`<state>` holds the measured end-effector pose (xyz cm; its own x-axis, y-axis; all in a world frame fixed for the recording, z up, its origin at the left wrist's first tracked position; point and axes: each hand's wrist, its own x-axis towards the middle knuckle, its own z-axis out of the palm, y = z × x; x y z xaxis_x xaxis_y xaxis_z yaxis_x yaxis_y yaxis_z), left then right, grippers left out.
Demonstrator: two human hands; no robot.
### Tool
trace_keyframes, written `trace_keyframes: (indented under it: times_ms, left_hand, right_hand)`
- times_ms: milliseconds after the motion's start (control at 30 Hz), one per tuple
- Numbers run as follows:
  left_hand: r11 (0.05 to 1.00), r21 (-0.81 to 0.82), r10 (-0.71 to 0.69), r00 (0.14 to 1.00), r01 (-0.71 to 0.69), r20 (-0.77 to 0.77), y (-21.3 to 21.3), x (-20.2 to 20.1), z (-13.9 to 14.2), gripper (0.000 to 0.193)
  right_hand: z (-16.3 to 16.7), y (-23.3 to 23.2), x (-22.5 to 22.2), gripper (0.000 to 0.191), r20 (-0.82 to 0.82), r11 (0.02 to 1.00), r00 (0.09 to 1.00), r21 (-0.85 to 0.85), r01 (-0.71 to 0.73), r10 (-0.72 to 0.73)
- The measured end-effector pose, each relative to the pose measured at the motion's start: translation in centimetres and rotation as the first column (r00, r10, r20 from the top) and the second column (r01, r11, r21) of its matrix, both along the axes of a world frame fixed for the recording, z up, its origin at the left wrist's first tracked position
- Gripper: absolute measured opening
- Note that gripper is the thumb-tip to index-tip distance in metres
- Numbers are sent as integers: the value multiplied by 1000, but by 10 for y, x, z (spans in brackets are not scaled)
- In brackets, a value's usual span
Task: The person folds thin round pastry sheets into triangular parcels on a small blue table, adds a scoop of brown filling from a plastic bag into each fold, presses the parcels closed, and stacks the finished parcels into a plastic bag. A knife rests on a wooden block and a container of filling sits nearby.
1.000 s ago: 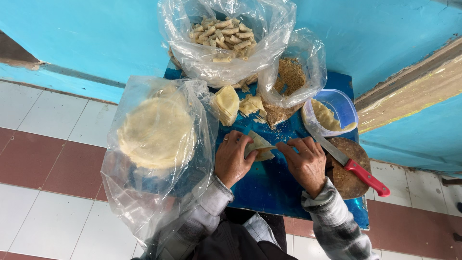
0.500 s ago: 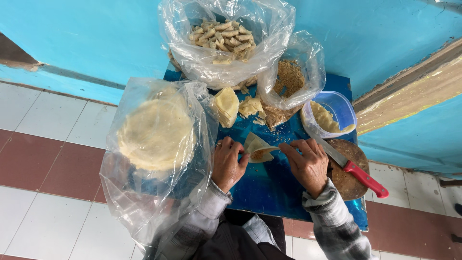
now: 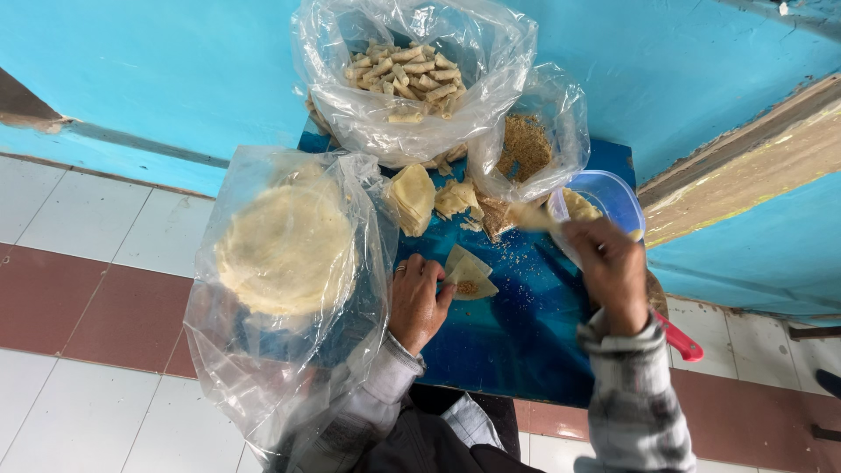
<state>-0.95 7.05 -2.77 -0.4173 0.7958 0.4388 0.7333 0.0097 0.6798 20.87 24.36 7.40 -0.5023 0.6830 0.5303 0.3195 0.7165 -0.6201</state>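
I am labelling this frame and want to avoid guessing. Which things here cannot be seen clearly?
- Head view: the right hand is motion-blurred; what its fingertips hold cannot be told.
- The knife: only its red handle shows, the right arm covers the blade.
- The clear tub: its contents are partly hidden behind the right hand.
- The folded wrapper: its near edge lies under the left hand.

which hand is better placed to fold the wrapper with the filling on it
Left, probably. The left hand already rests on the filled wrapper on the blue table, while the right hand is away at the clear container.
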Motion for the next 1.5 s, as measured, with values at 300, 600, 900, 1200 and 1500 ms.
trace_keyframes:
  times_ms: [300,600,900,1200,1500]
  left_hand:
    - [1000,-14,-9,1000,9,14,-5,0,9,30]
    - [1000,-21,19,996,-21,-92,-5,8,17,25]
    - [994,-27,-101,981,107,168,-4,4,24,28]
    - [978,3,-207,966,210,-155,-8,4,18,36]
    - [980,-53,-200,913,194,-357,-9,2,5,12]
  right_hand:
    - [36,70,-82,33,287,679,837,723,130,-467]
    - [-22,-71,-37,28,565,995,821,94,36,-83]
    - [-59,-58,-33,18,308,956,945,-294,-11,106]
    - [-60,-70,-41,20,191,934,972,-352,-65,139]
    - [-48,-82,-47,35,217,967,943,-20,-254,252]
